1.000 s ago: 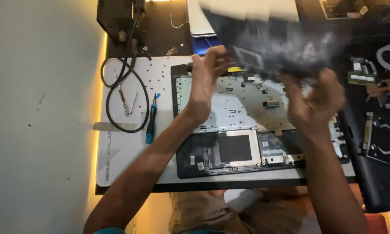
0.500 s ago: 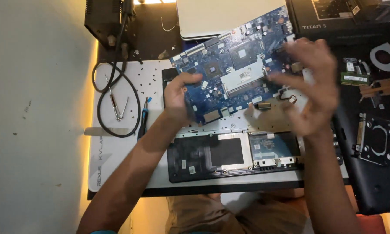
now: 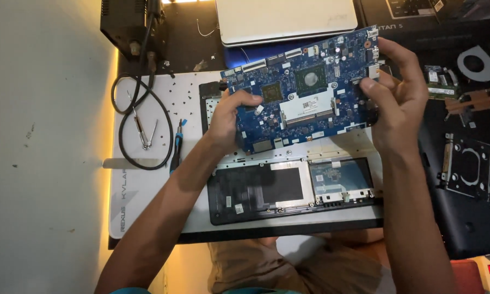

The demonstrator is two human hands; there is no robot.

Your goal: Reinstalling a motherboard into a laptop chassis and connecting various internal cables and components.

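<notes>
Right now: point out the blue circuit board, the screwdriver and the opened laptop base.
blue circuit board (image 3: 305, 87), head view, on the large chip near its middle.
screwdriver (image 3: 176, 155), head view, on its dark handle.
opened laptop base (image 3: 256, 190), head view, on the black lower panel.

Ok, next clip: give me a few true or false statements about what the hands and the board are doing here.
1. Both hands hold the blue board. True: the left hand grips its left edge, the right hand its right edge.
2. The board lies flat inside the open laptop case. False: it is lifted above the case.
3. A screwdriver lies on the white mat, left of the case. True.
4. The left hand holds the tweezers. False: they lie on the mat inside the loop of black cable.
5. The board's chip side faces the camera. True.
</notes>
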